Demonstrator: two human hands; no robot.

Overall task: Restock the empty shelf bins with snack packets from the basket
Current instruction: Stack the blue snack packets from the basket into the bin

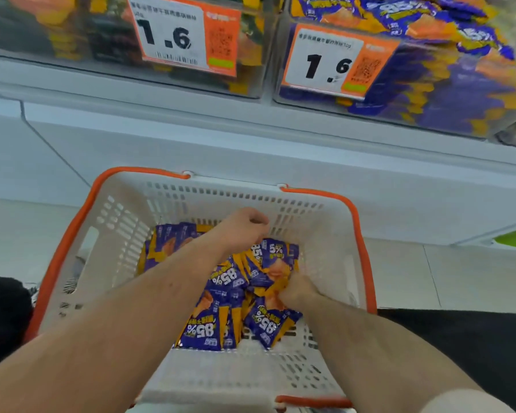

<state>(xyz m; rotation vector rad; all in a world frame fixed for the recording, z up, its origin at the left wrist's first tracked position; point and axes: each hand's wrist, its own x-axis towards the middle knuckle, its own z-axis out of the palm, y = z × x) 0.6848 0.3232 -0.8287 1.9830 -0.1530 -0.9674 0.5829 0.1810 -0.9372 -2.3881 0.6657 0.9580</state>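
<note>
Both hands reach into the white basket (pixel 125 234) at lower centre, the right hand (pixel 295 290) grasping purple snack packets (pixel 221 296), the left hand (pixel 245 226) clenched just above them, below the purple-stocked shelf bin (pixel 459 93) at upper right.

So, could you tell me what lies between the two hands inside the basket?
In the head view, purple snack packets lie between the left hand and the right hand, heaped in the basket.

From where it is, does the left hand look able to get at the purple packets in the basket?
Probably yes: the left hand hovers inside the basket directly over the purple packets, nothing between.
</note>
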